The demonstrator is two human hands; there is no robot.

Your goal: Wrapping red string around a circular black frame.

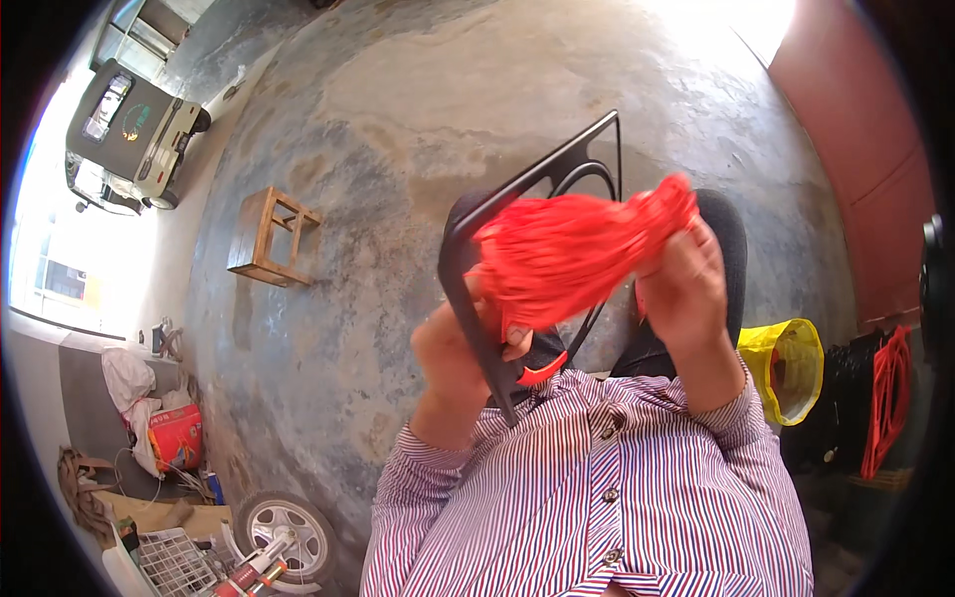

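A thick bundle of red cord (567,254) is stretched between my two hands above my lap, partly smeared by motion. My left hand (453,343) is closed around its left end, with the thumb showing beneath the strands. My right hand (689,289) grips the upper right end, fingers folded against the cord. A black frame (466,269) with a curved inner bar stands between my knees. One of its bars crosses in front of my left hand and hides some of the fingers. By my left thumb curves a short red-orange strip (544,371).
To my left stands a small wooden stool (264,239). Beyond it is a three-wheeled vehicle (129,139). A wheel (288,537) and a white rack (179,565) lie at lower left. On my right are a yellow bag (786,368) and hanging red cords (888,403).
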